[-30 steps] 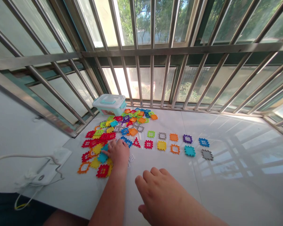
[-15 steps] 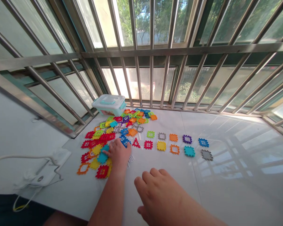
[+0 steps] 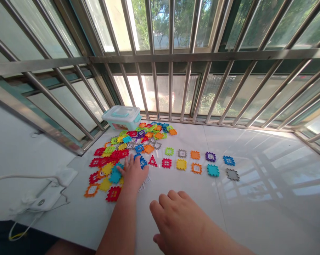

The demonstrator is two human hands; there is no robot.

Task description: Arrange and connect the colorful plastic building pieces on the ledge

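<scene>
My left hand [image 3: 134, 173] lies over the right edge of a pile of plastic building tiles, its fingers spread. Its fingertips are at a blue lattice tile [image 3: 143, 162], partly covered by the hand. A turquoise tile [image 3: 115, 175] is beside the thumb, and pale tiles [image 3: 146, 181] show past the wrist. Right of the hand are a red triangle tile [image 3: 152, 161] and a red square tile [image 3: 166, 163]. Nearer to me, my right hand [image 3: 173, 216] hovers with curled fingers, knuckles up; its palm side is hidden, so I cannot see whether anything is inside.
Two rows of spaced square tiles run rightward, including a yellow tile [image 3: 181, 164] and a grey tile [image 3: 232, 174]. A lidded plastic box [image 3: 125, 120] stands behind the pile. A power strip [image 3: 41, 202] with cables lies at left. Metal bars [image 3: 186, 92] line the window.
My left hand's fingers have stretched out and spread more at the blue tile. My right hand stays curled in nearly the same place. The view has shifted slightly.
</scene>
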